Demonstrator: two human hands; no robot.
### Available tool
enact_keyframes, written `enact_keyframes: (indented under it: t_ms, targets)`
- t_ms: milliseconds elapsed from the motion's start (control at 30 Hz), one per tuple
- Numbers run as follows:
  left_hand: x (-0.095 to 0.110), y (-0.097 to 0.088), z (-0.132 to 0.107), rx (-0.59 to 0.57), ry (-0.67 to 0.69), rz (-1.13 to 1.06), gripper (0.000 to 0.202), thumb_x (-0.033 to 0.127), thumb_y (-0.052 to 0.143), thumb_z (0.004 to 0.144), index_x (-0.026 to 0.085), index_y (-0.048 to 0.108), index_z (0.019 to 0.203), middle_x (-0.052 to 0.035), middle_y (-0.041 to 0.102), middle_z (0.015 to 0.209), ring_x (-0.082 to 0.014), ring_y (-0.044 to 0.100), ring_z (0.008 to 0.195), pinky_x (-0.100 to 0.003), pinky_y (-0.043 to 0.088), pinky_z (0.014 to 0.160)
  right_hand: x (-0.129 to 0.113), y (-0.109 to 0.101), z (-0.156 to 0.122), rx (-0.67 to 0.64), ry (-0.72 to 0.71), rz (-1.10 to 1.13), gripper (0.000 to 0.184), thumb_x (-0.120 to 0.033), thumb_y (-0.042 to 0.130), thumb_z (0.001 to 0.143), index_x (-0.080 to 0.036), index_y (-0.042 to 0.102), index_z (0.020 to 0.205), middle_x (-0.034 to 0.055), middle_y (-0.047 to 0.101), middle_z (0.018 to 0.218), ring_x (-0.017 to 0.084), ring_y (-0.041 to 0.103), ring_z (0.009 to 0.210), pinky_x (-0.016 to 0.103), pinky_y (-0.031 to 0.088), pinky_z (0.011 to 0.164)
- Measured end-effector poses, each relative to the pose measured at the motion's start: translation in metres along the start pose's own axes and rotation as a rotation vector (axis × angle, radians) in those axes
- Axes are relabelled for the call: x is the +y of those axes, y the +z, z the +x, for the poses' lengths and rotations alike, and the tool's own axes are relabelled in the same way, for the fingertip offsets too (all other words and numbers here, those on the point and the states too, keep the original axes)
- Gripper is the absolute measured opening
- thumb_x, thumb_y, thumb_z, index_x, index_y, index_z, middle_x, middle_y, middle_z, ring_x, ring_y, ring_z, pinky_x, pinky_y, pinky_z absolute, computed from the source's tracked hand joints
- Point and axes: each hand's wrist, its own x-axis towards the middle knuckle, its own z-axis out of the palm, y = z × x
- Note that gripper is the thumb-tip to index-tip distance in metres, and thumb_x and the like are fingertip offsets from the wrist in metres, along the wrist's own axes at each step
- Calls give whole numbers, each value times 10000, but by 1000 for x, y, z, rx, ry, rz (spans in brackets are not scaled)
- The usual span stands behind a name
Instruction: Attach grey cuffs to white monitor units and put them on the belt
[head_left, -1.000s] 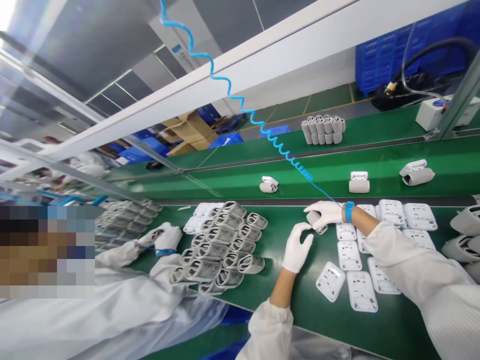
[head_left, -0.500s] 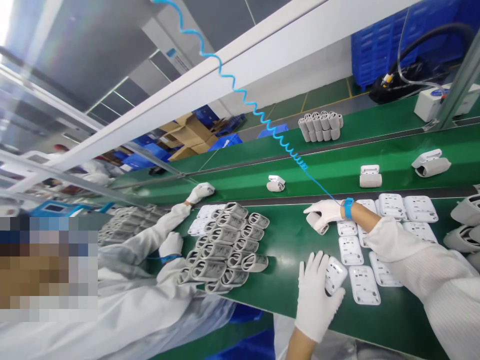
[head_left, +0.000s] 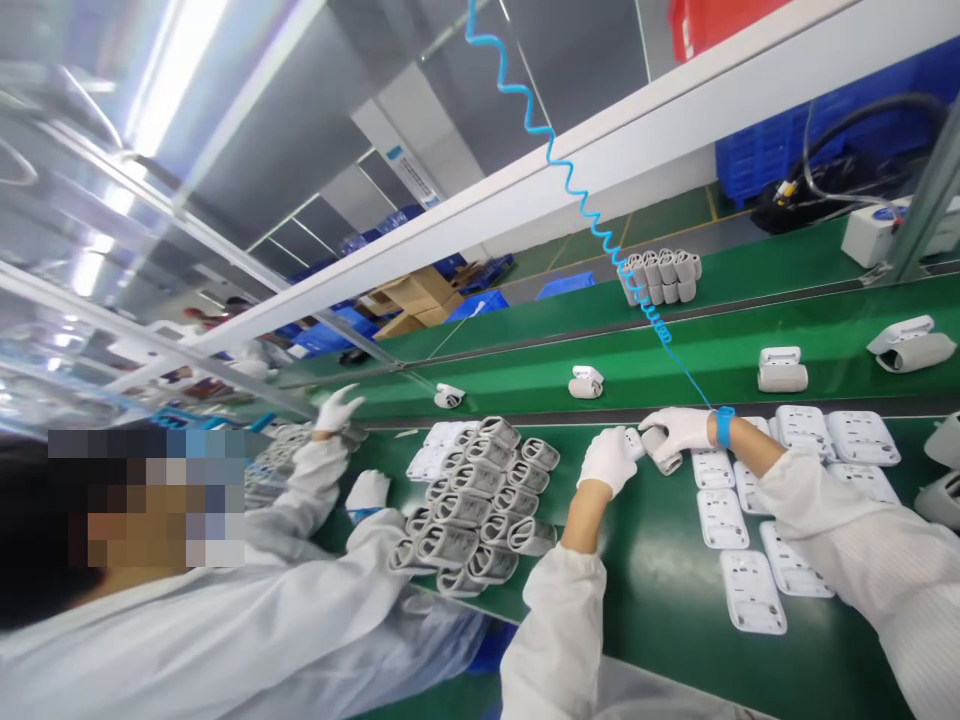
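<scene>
My left hand (head_left: 609,462), in a white glove, closes on a small white plastic device (head_left: 635,442), mostly covered by the fingers. Facing it, my right hand (head_left: 681,430), gloved and wearing a blue wrist strap (head_left: 724,427), grips a rolled grey cuff (head_left: 663,453). Device and cuff are close together; whether they touch I cannot tell. Under and beside my right forearm, several flat white devices (head_left: 753,592) lie in rows on the green bench. A stack of rolled grey cuffs (head_left: 457,505) stands left of my left forearm.
On the green belt (head_left: 675,372) behind sit several cuffs with white devices attached (head_left: 782,370). A coiled blue cord (head_left: 600,225) runs down to my wrist strap. At left, a co-worker's gloved hands (head_left: 339,410) reach over the bench. More cuffs (head_left: 664,278) stand on the back ledge.
My left hand has moved up and away from the front of the bench, carrying a white device to the cuff in my right hand. The co-worker's far hand has drawn back leftward from the belt.
</scene>
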Motion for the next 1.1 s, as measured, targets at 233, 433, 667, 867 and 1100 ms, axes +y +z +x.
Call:
enact_keyframes:
  t_ms: [233, 433, 667, 867, 1100]
  targets:
    - [7, -8, 24, -41, -18, 54, 549, 185, 845, 588, 141, 713, 1119, -269, 704, 1227, -423, 720, 1125, -446, 559, 934, 8, -13, 7, -155, 139, -177, 742, -153, 763, 520, -223, 762, 1258, 40, 757, 1151, 243, 692, 946, 292, 549, 736]
    - [4, 8, 17, 79, -61, -45, 626, 169, 831, 575, 160, 670, 1180, -233, 680, 1240, -432, 672, 1170, -489, 551, 983, 8, -17, 10, -50, 246, 291, 767, -248, 839, 543, -192, 660, 1287, 66, 743, 1113, 248, 692, 965, 350, 566, 791]
    - [1, 47, 29, 336, 29, -405, 621, 40, 784, 529, 181, 669, 1123, -211, 676, 1192, -422, 682, 1077, -556, 560, 977, 12, -12, 13, 69, 303, 400, 900, -361, 1010, 562, -187, 638, 1363, 117, 750, 1224, 312, 703, 1141, 445, 581, 962]
    - [5, 65, 36, 376, 63, -1053, 494, 108, 759, 731, 197, 631, 1200, -147, 665, 1248, -284, 711, 1096, -465, 583, 1037, 8, -10, 15, 189, 369, 151, 974, -530, 1001, 644, -160, 647, 1473, 164, 698, 1443, 402, 612, 1391, 559, 435, 1250]
    - [3, 60, 42, 53, -35, -1991, 948, 429, 912, 755, 229, 465, 1567, -233, 463, 1684, -397, 535, 1507, -549, 521, 1179, 3, -7, 11, 221, 455, 438, 1049, -553, 967, 747, -301, 476, 1639, 130, 593, 1583, 346, 672, 1329, 520, 628, 1052]
